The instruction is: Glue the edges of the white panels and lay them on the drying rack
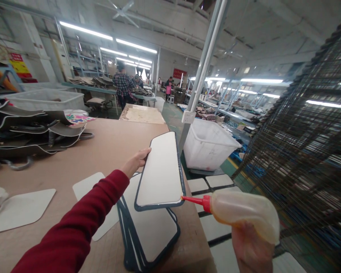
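My left hand (138,161) grips the left edge of a white panel with a dark blue border (160,170), holding it tilted above the table. In my right hand (251,246) is a translucent squeeze bottle (244,212), lying sideways with yellowish liquid inside. Its red nozzle (197,200) points left, and the tip meets the panel's lower right corner. A wet-looking line runs down the panel's right border. Beneath it lies a stack of similar dark-edged panels (156,235). Plain white sheets (109,223) rest on the table to the left of the stack.
Dark bag pieces with handles (30,132) are piled on the table (107,151) at the left. Beyond the right edge, more bordered panels (220,227) are laid out. A white bin (207,148) stands by a metal post (201,68). Wire racks (309,125) rise at right; people are farther back.
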`<state>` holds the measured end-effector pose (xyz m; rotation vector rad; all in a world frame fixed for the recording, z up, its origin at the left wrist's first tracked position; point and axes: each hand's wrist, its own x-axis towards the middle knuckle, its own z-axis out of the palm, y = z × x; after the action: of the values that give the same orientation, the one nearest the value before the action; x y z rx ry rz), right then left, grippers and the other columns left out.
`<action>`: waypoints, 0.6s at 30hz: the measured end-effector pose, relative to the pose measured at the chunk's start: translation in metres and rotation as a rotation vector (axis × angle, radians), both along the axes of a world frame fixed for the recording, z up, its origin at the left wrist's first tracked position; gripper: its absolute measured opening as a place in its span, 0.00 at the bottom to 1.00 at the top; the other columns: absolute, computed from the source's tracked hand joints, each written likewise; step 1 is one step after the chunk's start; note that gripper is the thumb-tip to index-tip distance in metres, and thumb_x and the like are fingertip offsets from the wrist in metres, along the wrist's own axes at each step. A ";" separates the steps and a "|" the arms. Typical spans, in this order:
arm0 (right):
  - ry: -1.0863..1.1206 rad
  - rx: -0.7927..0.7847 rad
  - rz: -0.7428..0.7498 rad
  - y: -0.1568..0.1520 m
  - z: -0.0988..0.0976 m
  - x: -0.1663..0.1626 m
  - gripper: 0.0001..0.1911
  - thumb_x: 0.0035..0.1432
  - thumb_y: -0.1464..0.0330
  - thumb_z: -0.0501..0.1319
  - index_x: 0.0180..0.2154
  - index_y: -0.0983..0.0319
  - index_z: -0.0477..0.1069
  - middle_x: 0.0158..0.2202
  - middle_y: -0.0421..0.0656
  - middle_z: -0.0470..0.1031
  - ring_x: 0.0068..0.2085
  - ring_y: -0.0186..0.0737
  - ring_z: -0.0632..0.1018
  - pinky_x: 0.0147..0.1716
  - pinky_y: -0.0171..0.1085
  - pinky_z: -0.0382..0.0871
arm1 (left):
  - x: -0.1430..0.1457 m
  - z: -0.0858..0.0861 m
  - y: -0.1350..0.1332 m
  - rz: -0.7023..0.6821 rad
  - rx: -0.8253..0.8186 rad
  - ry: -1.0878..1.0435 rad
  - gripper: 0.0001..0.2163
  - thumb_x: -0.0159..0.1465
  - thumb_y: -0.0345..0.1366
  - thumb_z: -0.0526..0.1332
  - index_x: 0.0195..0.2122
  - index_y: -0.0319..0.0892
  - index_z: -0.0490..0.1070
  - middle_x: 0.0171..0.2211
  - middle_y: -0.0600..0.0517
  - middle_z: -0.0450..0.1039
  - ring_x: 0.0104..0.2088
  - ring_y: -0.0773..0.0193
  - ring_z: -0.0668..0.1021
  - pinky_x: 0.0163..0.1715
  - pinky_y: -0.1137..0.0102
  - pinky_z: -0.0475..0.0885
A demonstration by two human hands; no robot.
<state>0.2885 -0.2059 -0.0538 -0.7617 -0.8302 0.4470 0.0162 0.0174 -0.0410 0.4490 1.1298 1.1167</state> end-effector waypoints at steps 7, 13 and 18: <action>0.030 -0.019 -0.095 -0.001 -0.002 -0.008 0.21 0.43 0.66 0.74 0.41 0.58 0.75 0.35 0.40 0.77 0.38 0.40 0.77 0.39 0.35 0.75 | 0.001 -0.014 0.008 0.099 -0.038 -0.091 0.10 0.68 0.28 0.55 0.45 0.32 0.74 0.26 0.46 0.79 0.19 0.63 0.79 0.24 0.71 0.79; 0.009 -0.004 -0.247 -0.002 0.006 -0.024 0.20 0.43 0.64 0.74 0.40 0.59 0.74 0.38 0.44 0.75 0.39 0.49 0.77 0.38 0.46 0.77 | 0.003 -0.024 0.012 0.174 -0.059 -0.127 0.10 0.69 0.28 0.54 0.46 0.32 0.73 0.26 0.47 0.79 0.21 0.63 0.80 0.26 0.72 0.79; -0.012 -0.041 -0.361 -0.001 -0.003 -0.025 0.22 0.40 0.62 0.75 0.39 0.58 0.73 0.36 0.45 0.74 0.36 0.49 0.77 0.36 0.48 0.77 | 0.006 -0.030 0.013 0.191 -0.077 -0.136 0.11 0.70 0.28 0.53 0.47 0.32 0.73 0.26 0.46 0.79 0.22 0.62 0.80 0.26 0.72 0.79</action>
<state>0.2633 -0.2068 -0.0565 -0.9319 -0.6770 0.1371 0.0223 0.0304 -0.0708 0.2042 1.1079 1.2460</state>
